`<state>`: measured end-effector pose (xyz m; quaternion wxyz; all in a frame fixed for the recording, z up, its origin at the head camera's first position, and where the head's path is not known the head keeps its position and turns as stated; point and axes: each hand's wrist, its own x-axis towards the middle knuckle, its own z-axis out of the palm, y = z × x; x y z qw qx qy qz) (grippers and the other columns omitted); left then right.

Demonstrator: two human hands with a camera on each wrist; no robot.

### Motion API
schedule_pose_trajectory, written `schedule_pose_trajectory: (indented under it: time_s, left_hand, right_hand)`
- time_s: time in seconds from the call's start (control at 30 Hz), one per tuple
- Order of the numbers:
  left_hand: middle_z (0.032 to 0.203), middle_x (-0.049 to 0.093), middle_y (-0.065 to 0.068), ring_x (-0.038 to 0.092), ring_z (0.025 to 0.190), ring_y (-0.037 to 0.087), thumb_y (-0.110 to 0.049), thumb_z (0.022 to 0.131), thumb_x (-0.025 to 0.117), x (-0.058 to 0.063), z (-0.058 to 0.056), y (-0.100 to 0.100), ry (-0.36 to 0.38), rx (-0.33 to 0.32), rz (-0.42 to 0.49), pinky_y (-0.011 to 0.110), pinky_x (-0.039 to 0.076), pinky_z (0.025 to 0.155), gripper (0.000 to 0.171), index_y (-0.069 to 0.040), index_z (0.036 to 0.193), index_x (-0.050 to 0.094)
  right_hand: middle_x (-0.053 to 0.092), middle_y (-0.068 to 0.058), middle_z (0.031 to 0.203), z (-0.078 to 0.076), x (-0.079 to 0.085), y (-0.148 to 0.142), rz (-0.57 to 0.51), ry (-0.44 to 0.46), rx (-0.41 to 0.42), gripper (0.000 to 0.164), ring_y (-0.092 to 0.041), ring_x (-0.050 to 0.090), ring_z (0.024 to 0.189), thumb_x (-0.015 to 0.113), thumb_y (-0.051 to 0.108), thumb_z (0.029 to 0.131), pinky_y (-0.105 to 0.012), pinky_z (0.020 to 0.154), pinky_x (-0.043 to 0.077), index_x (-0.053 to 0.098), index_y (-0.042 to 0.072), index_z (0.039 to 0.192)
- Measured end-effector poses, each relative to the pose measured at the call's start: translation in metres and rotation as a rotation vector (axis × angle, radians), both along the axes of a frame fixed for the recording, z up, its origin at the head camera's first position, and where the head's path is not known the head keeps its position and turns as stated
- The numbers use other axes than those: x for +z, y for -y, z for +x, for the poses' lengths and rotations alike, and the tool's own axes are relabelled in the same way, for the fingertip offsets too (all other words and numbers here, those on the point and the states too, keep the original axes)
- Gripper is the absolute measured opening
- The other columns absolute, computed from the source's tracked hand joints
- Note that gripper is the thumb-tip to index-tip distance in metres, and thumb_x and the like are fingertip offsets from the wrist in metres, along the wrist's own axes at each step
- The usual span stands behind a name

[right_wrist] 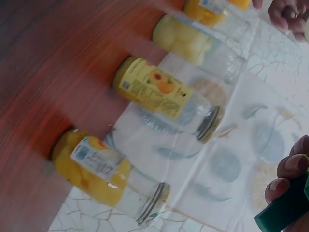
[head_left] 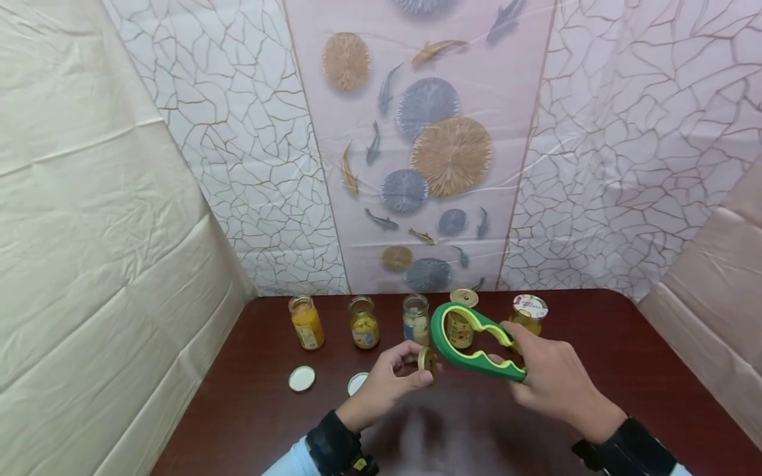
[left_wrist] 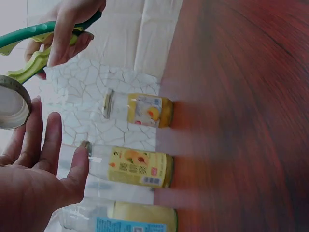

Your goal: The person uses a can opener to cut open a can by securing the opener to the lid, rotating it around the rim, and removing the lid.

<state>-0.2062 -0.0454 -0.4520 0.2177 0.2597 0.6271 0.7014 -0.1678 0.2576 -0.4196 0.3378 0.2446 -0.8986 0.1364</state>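
Observation:
A gold jar lid (head_left: 426, 359) stands on edge in my left hand (head_left: 389, 380), pinched between thumb and fingers. The left wrist view shows the lid's pale inner side (left_wrist: 13, 104) near the fingertips. My right hand (head_left: 556, 373) grips the handle end of a green jar opener (head_left: 443, 330) with a wavy yellow-green inner edge. Its loop hangs in front of a yellow-labelled jar with its gold lid on (head_left: 464, 297). Just behind my left hand is a lidless jar of pale fruit (head_left: 416, 320).
A lidless jar of orange fruit (head_left: 307, 324) and a lidless jar of yellow fruit (head_left: 364, 324) stand at the back left. Behind my right hand is a jar with a printed white lid (head_left: 530, 307). Two loose lids, one nearer the left (head_left: 301, 378), one partly hidden (head_left: 357, 383), lie on the table.

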Motion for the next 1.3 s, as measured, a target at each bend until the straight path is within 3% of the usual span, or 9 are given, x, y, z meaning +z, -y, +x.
schedule_pose_trajectory:
  time_s: [0.1, 0.27, 0.43, 0.6, 0.8, 0.97, 1.07, 1.3]
  left_hand:
    - [0.140, 0.062, 0.035, 0.071, 0.110, 0.009, -0.030, 0.106, 0.070, -0.001, -0.001, 0.002, 0.012, 0.024, 0.010, 0.026, 0.059, 0.094, 0.047, 0.001, 0.139, 0.057]
    - [0.129, 0.068, 0.020, 0.069, 0.109, 0.010, -0.023, 0.105, 0.071, 0.000, -0.001, 0.001, -0.003, 0.061, 0.020, 0.027, 0.059, 0.094, 0.039, -0.007, 0.139, 0.059]
    - [0.126, 0.066, 0.002, 0.066, 0.110, 0.009, -0.025, 0.101, 0.077, -0.001, -0.003, 0.000, -0.030, 0.095, 0.008, 0.024, 0.058, 0.093, 0.051, -0.010, 0.147, 0.058]
    - [0.129, 0.064, 0.003, 0.062, 0.107, 0.007, -0.020, 0.097, 0.082, -0.003, -0.005, 0.000, -0.083, 0.132, 0.004, 0.020, 0.055, 0.089, 0.062, -0.002, 0.150, 0.056]
    - [0.128, 0.064, 0.014, 0.063, 0.101, 0.006, -0.013, 0.094, 0.083, -0.005, -0.006, -0.001, -0.105, 0.180, -0.028, 0.018, 0.056, 0.085, 0.059, 0.002, 0.145, 0.059]
    - [0.127, 0.062, 0.019, 0.063, 0.102, 0.007, -0.015, 0.091, 0.086, -0.010, -0.007, 0.001, -0.138, 0.232, -0.127, 0.019, 0.056, 0.087, 0.058, -0.004, 0.144, 0.064]
    - [0.125, 0.064, 0.016, 0.063, 0.100, 0.009, -0.020, 0.092, 0.086, -0.013, -0.007, 0.002, -0.182, 0.250, -0.231, 0.021, 0.055, 0.087, 0.055, -0.010, 0.142, 0.066]
    - [0.122, 0.062, -0.002, 0.059, 0.106, 0.010, -0.026, 0.096, 0.083, -0.016, -0.010, 0.003, -0.319, 0.118, -0.542, 0.030, 0.053, 0.093, 0.050, -0.027, 0.142, 0.063]
  right_hand:
    - [0.054, 0.009, 0.074, -0.003, -0.002, -0.002, 0.000, 0.009, -0.009, 0.063, 0.008, 0.031, 0.056, 0.086, 0.015, 0.068, -0.016, 0.049, 0.027, 0.063, 0.005, 0.125]
    - [0.053, 0.009, 0.073, -0.004, -0.003, -0.002, -0.006, 0.009, -0.015, 0.061, 0.007, 0.031, 0.056, 0.087, 0.018, 0.070, -0.016, 0.049, 0.027, 0.063, 0.005, 0.124]
    - [0.057, 0.008, 0.075, -0.004, -0.004, -0.004, -0.027, 0.031, -0.031, 0.064, 0.006, 0.035, 0.057, 0.086, 0.014, 0.066, -0.018, 0.050, 0.030, 0.062, 0.007, 0.125]
    - [0.058, 0.009, 0.075, -0.005, -0.004, -0.009, -0.070, 0.056, -0.061, 0.069, 0.003, 0.042, 0.059, 0.085, 0.010, 0.062, -0.022, 0.051, 0.035, 0.062, 0.008, 0.127]
    - [0.053, 0.010, 0.072, -0.011, -0.001, -0.019, -0.093, 0.118, -0.102, 0.067, 0.000, 0.041, 0.062, 0.089, 0.013, 0.069, -0.023, 0.054, 0.035, 0.059, 0.009, 0.130]
    - [0.064, 0.001, 0.078, -0.017, -0.001, -0.029, -0.102, 0.155, -0.148, 0.072, -0.008, 0.051, 0.066, 0.092, 0.019, 0.074, -0.029, 0.055, 0.040, 0.056, 0.005, 0.135]
    - [0.070, -0.007, 0.086, -0.021, -0.003, -0.037, -0.117, 0.177, -0.173, 0.073, -0.013, 0.057, 0.068, 0.091, 0.018, 0.075, -0.032, 0.056, 0.043, 0.054, 0.003, 0.136]
    - [0.073, -0.022, 0.097, -0.028, -0.001, -0.052, -0.221, 0.174, -0.212, 0.070, -0.022, 0.060, 0.071, 0.087, 0.014, 0.077, -0.035, 0.058, 0.043, 0.052, -0.001, 0.137]
